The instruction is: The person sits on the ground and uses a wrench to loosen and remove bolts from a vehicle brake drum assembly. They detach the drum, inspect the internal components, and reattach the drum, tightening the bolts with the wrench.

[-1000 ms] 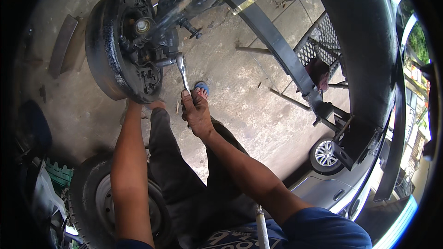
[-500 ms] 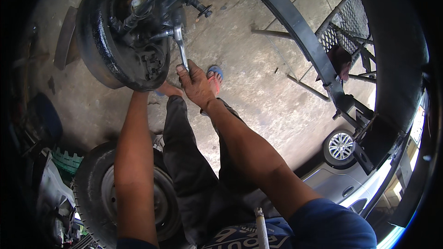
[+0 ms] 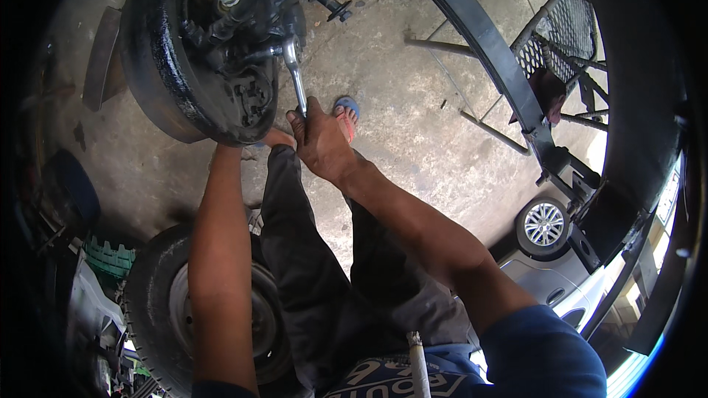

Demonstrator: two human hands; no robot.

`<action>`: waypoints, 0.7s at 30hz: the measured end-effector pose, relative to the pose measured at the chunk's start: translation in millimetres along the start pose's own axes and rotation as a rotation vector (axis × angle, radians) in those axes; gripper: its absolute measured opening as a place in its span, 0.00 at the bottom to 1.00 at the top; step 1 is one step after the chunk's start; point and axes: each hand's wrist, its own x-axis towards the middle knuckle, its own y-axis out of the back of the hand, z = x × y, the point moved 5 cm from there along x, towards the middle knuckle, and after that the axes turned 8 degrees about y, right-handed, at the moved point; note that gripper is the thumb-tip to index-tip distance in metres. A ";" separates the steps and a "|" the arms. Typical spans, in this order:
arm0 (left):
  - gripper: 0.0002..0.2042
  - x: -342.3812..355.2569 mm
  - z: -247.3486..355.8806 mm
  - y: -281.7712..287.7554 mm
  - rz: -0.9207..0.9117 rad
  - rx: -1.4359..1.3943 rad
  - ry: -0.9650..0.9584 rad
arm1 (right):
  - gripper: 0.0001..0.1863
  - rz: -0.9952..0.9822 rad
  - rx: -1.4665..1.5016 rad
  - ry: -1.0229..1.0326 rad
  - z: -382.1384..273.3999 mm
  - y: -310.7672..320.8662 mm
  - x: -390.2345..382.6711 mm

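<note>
My right hand (image 3: 322, 144) is closed around the handle end of a chrome ratchet wrench (image 3: 298, 79). The ratchet's head meets a socket or extension that points left into the dark, greasy hub assembly. A large black brake drum (image 3: 155, 66) with a scuffed rim hangs at the upper left, its inner fittings facing right. My left forearm (image 3: 220, 250) reaches up to the drum's lower edge. Behind the drum my left hand is hidden, so its fingers and anything they hold do not show.
A black leaf spring (image 3: 472, 37) curves down the right side. Beyond it stands a metal-mesh frame (image 3: 564, 29). A tyre (image 3: 151, 298) lies by my legs at lower left; a silver car (image 3: 531, 280) is at lower right. A cigarette (image 3: 419, 368) juts up at the bottom edge.
The whole view has shifted slightly, with the drum and ratchet a little further right. My right hand keeps its grip on the ratchet, whose angle looks almost the same.
</note>
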 end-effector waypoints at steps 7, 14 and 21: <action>0.20 -3.9 -0.3 2.0 -0.011 0.006 -0.015 | 0.15 0.036 -0.063 0.022 17.1 -15.3 25.7; 0.20 -6.4 1.6 0.7 -0.011 0.009 -0.026 | 0.14 -0.046 -0.084 -0.087 8.2 -6.6 13.5; 0.20 -8.2 6.3 0.9 -0.023 0.017 -0.031 | 0.15 -0.026 0.316 -0.289 -56.4 -12.0 -22.4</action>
